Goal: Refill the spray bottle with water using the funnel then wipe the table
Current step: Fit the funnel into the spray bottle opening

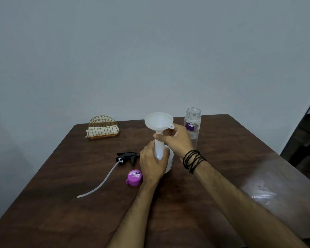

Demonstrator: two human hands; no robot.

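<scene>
Spray bottle (159,151), white plastic, is held upright near the middle of the dark wood-grain table (61,203) by the left hand (151,165), fingers curled round its neck. A white funnel (158,122) is seated in its mouth — its stem pinched by the right hand (175,138). Bare tabletop lies toward the near edge. Behind stands an uncapped clear bottle (192,126); left lie the black trigger head (126,158) and purple cap (134,177) — a pale wall rises beyond.

A plain home room — dark wooden table (61,203) against a bare wall (150,51), wire napkin holder (103,128) on it.
</scene>
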